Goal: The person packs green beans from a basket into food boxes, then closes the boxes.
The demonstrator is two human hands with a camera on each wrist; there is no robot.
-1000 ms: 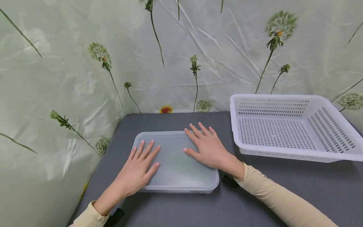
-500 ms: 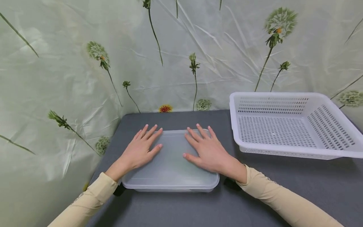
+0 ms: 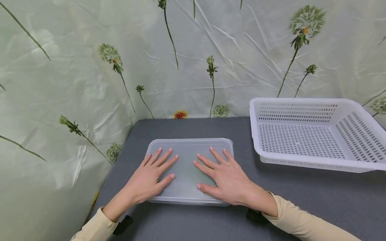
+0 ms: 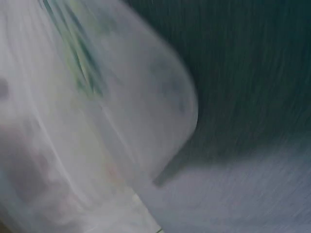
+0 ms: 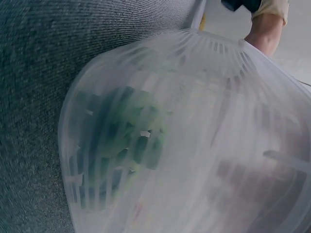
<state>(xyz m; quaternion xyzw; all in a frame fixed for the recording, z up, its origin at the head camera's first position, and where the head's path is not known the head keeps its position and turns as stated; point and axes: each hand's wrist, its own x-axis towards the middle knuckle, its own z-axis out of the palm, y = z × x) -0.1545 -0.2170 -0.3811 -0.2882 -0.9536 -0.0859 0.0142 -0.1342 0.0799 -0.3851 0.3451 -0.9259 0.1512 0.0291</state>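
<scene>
Translucent plastic forms the lidded container (image 3: 193,147), a shallow rectangular box lying flat on the grey table (image 3: 301,197), at the left of the tabletop and near the person. The left hand (image 3: 150,180) rests palm down on the left half of the lid, fingers straight and spread, pointing toward the far edge; nothing is grasped. The right hand (image 3: 224,177) lies palm down on the right half of the lid in the same manner, fingers extended and slightly fanned, thumb pointing left along the near part of the lid; nothing is grasped. The two hands are close together but apart, with a bare strip of lid between them. Both forearms wear beige sleeves (image 3: 301,224).

In the right wrist view the container wall (image 5: 194,145) appears cloudy, with a green mass (image 5: 121,131) visible through it; what it is cannot be told. The left wrist view is blurred and shows only a rounded container corner (image 4: 160,97) against the table surface.

To the right of the container, well apart from it, a white perforated basket (image 3: 313,160) sits on the table. A pale green backdrop (image 3: 90,83) printed with dandelion stems encloses the far and left sides.
</scene>
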